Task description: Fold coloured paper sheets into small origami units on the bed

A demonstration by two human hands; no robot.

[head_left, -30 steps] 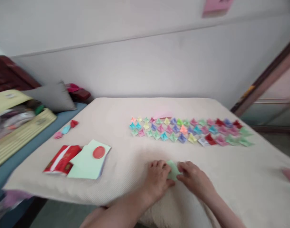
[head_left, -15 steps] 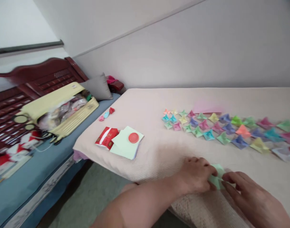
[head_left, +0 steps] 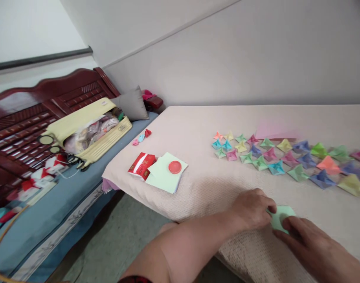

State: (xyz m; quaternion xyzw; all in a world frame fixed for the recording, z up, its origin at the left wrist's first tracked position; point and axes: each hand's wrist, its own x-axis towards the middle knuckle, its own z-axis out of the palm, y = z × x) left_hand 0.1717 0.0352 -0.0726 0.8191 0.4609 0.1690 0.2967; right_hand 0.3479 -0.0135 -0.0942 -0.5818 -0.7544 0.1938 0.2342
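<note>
1. The left hand [head_left: 253, 209], fingers narrowed, holds the left edge of a pale green paper [head_left: 281, 214]; the right hand [head_left: 311, 237] pinches its right side.
2. The paper lies near the front edge of the table [head_left: 194, 129], before rows of folded paper shapes [head_left: 276, 168].
3. Folding appears in hand; the next move calls for aligned edges and firm pressure.

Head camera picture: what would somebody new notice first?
Probably the rows of colourful folded papers, spread across the right side of the cream cover. At the lower right, the left hand and right hand hold a small green paper. Next, maybe the red disc on the pale green stack, then the open yellow suitcase at the left.
</note>
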